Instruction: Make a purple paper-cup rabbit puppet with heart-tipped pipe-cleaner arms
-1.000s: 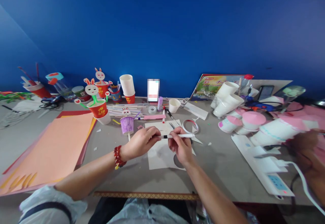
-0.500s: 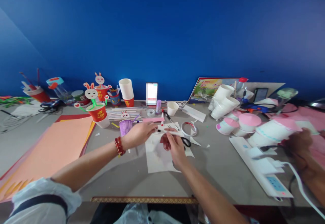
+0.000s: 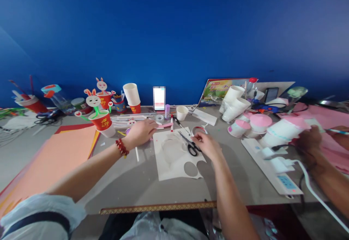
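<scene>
Over the grey counter (image 3: 122, 191), reached forward with both bare hands, well apart from each other. Held the left hand (image 3: 141, 133) palm down above the purple-coloured paper cup (image 3: 127, 131), hiding most of it, with fingertips near the left end of the pink paper strip (image 3: 165, 125). Could not tell the left grip as empty or clamped on something, with its underside out of sight.

Curled the fingers and thumb of the right hand (image 3: 207, 144) close together, just beside the black-handled metal scissors (image 3: 193, 150), on the side away from the left hand. Could not tell contact with the handles, nor any hold within the right grip. Partly covered the red-and-white ring-shaped roll (image 3: 199, 129) behind those same fingers.

Had the scissors flat on the cut white paper sheet (image 3: 169, 165), with blades pointing away and toward the left. Saw a round hole in the sheet, near its close right corner. Saw also a thin white stick (image 3: 137, 154) on the counter, left of the sheet.

Beyond the sheet, saw the red-and-white marker (image 3: 172, 123), the black pen (image 3: 181, 125) and the plain white paper cup (image 3: 182, 113). At far right, beside pink paper (image 3: 331, 149), glimpsed another person's hand (image 3: 311, 141).
</scene>
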The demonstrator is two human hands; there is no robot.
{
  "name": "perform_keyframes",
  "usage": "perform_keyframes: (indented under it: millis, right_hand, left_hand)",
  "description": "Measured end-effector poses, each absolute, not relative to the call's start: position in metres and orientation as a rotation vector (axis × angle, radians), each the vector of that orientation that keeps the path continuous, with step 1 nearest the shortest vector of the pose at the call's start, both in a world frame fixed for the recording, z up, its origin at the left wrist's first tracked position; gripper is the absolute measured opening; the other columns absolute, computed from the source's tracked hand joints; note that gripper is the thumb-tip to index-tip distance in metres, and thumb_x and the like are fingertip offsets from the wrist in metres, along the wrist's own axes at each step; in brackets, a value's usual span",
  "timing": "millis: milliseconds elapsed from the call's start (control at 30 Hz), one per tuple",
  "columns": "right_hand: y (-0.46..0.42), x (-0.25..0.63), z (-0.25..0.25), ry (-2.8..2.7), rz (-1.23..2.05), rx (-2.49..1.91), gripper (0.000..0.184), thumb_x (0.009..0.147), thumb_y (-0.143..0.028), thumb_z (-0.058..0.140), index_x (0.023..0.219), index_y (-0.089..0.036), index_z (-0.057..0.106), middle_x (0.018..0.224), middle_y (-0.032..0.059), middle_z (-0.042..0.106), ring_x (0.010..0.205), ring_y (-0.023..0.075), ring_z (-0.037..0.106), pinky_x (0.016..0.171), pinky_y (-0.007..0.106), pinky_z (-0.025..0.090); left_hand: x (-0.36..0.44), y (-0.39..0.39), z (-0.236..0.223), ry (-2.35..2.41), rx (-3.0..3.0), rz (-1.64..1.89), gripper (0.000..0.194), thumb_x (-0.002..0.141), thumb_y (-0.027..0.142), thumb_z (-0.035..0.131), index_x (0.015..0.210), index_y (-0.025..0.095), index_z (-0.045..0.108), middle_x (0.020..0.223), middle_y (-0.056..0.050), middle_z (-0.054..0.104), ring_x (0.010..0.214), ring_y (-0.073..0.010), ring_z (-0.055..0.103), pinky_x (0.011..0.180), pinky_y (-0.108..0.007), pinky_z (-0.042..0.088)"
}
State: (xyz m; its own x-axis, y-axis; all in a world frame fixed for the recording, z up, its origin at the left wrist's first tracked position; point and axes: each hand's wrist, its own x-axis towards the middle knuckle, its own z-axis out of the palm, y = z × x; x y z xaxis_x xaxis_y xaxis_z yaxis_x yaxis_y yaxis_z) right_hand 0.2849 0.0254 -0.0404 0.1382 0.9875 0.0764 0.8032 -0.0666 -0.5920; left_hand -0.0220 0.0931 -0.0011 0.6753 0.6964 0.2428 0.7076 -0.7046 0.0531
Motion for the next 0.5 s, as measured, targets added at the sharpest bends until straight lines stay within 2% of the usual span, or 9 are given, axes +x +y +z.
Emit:
perform_keyframes:
  millis: [100, 167, 267, 333, 400, 500]
  right_hand:
    - [0.018, 0.284, -0.036, -1.878, 0.467, -2.083, 0.015, 0.085, -0.036, 0.063, 0.077, -0.023, 0.060, 0.076, 0.0008, 0.069, 0.070, 0.0193, 0.062, 0.054, 0.026, 0.031]
    - [0.014, 0.284, -0.035, -1.926, 0.476, -2.163, 0.014, 0.082, -0.036, 0.067, 0.081, -0.024, 0.060, 0.080, 0.0003, 0.070, 0.071, 0.0193, 0.063, 0.053, 0.025, 0.030]
    - [0.011, 0.282, -0.036, -1.972, 0.469, -2.268, 0.019, 0.079, -0.038, 0.071, 0.080, -0.023, 0.060, 0.085, 0.0012, 0.071, 0.073, 0.0199, 0.064, 0.053, 0.025, 0.030]
    - [0.011, 0.279, -0.036, -1.999, 0.428, -2.300, 0.017, 0.078, -0.036, 0.071, 0.078, -0.022, 0.060, 0.088, 0.0025, 0.072, 0.076, 0.0207, 0.065, 0.054, 0.025, 0.029]
    - [0.011, 0.276, -0.035, -2.013, 0.386, -2.317, 0.014, 0.078, -0.033, 0.070, 0.076, -0.022, 0.061, 0.088, 0.0038, 0.072, 0.077, 0.0214, 0.065, 0.053, 0.025, 0.029]
    - [0.009, 0.278, -0.034, -2.017, 0.345, -2.346, 0.011, 0.077, -0.031, 0.069, 0.075, -0.022, 0.063, 0.085, 0.0052, 0.073, 0.075, 0.0226, 0.066, 0.053, 0.026, 0.029]
  left_hand:
    - [-0.026, 0.038, -0.018, -0.973, -3.135, -0.482, 0.024, 0.099, 0.024, 0.043, 0.104, 0.018, 0.065, 0.110, -0.009, 0.069, 0.104, -0.0222, 0.064, 0.090, -0.035, 0.051]
    - [-0.030, 0.005, -0.031, -1.007, -3.211, -0.441, 0.024, 0.098, 0.030, 0.047, 0.111, 0.018, 0.063, 0.117, -0.010, 0.067, 0.107, -0.0234, 0.063, 0.090, -0.036, 0.052]
    - [-0.036, -0.028, -0.048, -1.023, -3.232, -0.332, 0.047, 0.090, 0.045, 0.061, 0.128, 0.020, 0.055, 0.137, -0.014, 0.057, 0.123, -0.0308, 0.055, 0.099, -0.045, 0.048]
    - [-0.035, -0.037, -0.055, -1.030, -3.204, -0.308, 0.058, 0.086, 0.047, 0.067, 0.134, 0.020, 0.050, 0.143, -0.015, 0.052, 0.129, -0.0328, 0.051, 0.103, -0.048, 0.045]
    - [-0.032, -0.037, -0.058, -1.036, -3.170, -0.298, 0.053, 0.087, 0.042, 0.067, 0.132, 0.019, 0.050, 0.141, -0.014, 0.055, 0.128, -0.0312, 0.052, 0.103, -0.047, 0.045]
    - [-0.025, -0.031, -0.059, -0.975, -3.116, -0.281, 0.035, 0.092, 0.034, 0.062, 0.121, 0.017, 0.057, 0.132, -0.014, 0.062, 0.120, -0.0287, 0.058, 0.097, -0.044, 0.048]
